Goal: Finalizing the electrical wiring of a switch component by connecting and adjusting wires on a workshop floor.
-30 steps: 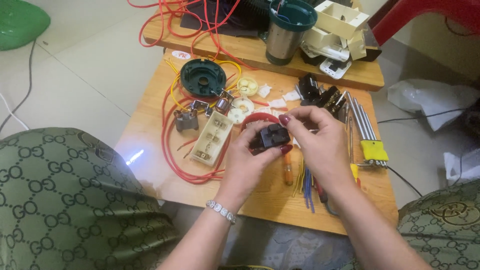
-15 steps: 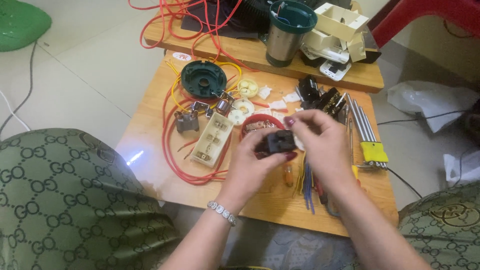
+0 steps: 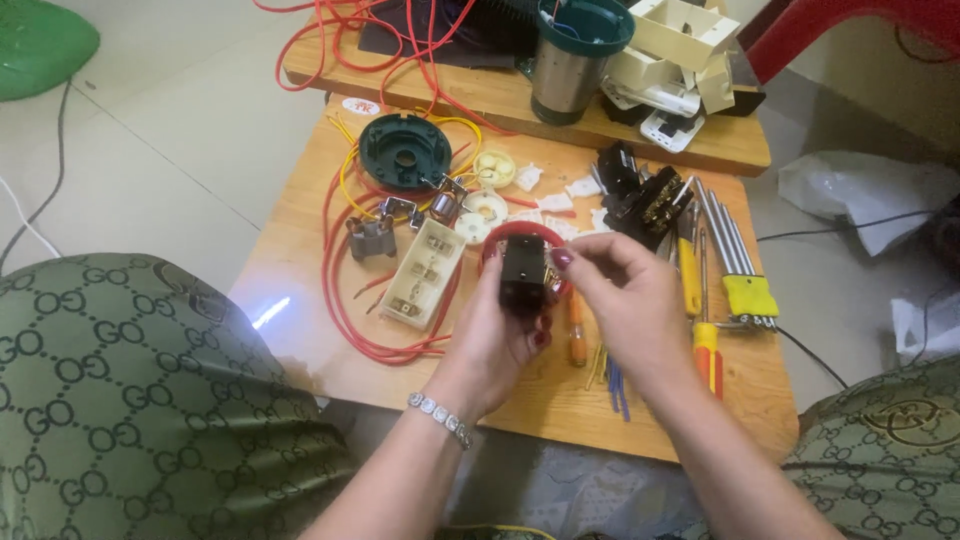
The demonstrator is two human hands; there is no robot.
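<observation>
Black part (image 3: 524, 280) in both hands, mid-table.

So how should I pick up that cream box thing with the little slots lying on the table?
Grip the cream slotted block across its two long sides, coming straight down from above. It lies flat and is long and narrow, so its sides are the easy faces to pinch. Red wire loops close along its left edge and the left hand, holding a small black part, sits just to its right, so coming from above looks clearest.

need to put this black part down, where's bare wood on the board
Bare wood lies at the near left corner of the wooden board, left of the red wire loop and cream block. The far side and right edge, by the hex keys, are crowded.
</observation>
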